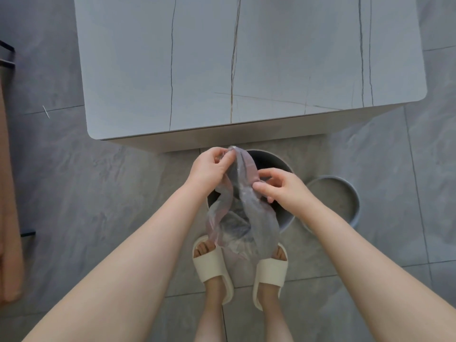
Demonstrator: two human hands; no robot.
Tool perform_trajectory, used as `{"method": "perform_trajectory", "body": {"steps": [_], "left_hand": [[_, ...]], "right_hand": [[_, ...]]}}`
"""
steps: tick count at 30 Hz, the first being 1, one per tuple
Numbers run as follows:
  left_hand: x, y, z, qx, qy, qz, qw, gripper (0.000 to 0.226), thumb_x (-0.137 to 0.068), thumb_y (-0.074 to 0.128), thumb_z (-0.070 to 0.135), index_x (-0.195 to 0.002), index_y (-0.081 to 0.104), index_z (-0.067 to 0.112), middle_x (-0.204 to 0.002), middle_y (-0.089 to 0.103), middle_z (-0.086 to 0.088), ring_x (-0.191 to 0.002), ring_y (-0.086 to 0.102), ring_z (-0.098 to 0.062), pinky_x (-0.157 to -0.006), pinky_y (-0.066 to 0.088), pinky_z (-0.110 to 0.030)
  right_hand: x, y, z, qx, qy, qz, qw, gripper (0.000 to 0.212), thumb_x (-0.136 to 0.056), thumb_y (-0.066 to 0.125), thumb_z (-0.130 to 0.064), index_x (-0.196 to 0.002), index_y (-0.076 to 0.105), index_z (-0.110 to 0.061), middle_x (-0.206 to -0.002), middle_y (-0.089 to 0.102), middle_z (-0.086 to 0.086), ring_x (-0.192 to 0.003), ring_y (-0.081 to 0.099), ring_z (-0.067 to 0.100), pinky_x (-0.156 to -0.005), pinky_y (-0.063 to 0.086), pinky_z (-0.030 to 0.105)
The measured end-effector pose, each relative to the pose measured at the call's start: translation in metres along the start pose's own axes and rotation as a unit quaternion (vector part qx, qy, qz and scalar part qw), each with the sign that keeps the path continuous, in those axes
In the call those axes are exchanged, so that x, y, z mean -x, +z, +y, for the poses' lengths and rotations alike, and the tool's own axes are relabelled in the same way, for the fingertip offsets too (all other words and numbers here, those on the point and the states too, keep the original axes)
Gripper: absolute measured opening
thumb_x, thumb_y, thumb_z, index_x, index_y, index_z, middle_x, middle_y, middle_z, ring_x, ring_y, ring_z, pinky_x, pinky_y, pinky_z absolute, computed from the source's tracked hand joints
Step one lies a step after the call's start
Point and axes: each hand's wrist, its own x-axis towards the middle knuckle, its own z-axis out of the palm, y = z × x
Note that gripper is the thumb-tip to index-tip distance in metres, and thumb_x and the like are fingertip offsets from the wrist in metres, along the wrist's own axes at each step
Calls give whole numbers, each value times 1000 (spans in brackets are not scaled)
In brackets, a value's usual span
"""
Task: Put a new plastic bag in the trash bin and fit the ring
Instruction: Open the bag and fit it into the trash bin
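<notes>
A thin translucent grey-pink plastic bag [243, 218] hangs crumpled between my hands, above a round grey trash bin [274, 160] on the floor. My left hand [212, 167] pinches the bag's top edge at the upper left. My right hand [281, 187] pinches the same edge a little lower and to the right. The bag's lower part droops over the bin's near side and my feet. The grey ring [345, 193] lies flat on the floor, touching the bin's right side. Much of the bin is hidden by the bag and my hands.
A pale marble-patterned table [246, 65] stands just beyond the bin, its near edge overhanging the bin's far rim. My feet in cream slippers [270, 270] stand right in front of the bin. Grey tiled floor surrounds everything; a brownish cloth [9, 218] hangs at the far left.
</notes>
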Motion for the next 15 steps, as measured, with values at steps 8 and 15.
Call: {"method": "perform_trajectory", "body": {"steps": [8,15], "left_hand": [[-8,-22,-10,10,-30,-56,998,16,-71,73,30,-70,62,18,-67,61,4,-65,59,-16,-63,48,-29],[1,-21,-9,110,-28,-107,988,12,-75,74,18,-83,68,11,-78,68,-1,-73,66,-14,-78,54,-35]], "right_hand": [[-12,-18,-10,-82,-19,87,993,31,-93,47,-8,-83,66,-31,-75,68,-4,-54,67,18,-88,53,50],[-17,-14,-20,-64,-42,19,997,10,-86,56,-41,-84,66,-41,-92,67,-24,-88,61,-10,-70,47,8]]}}
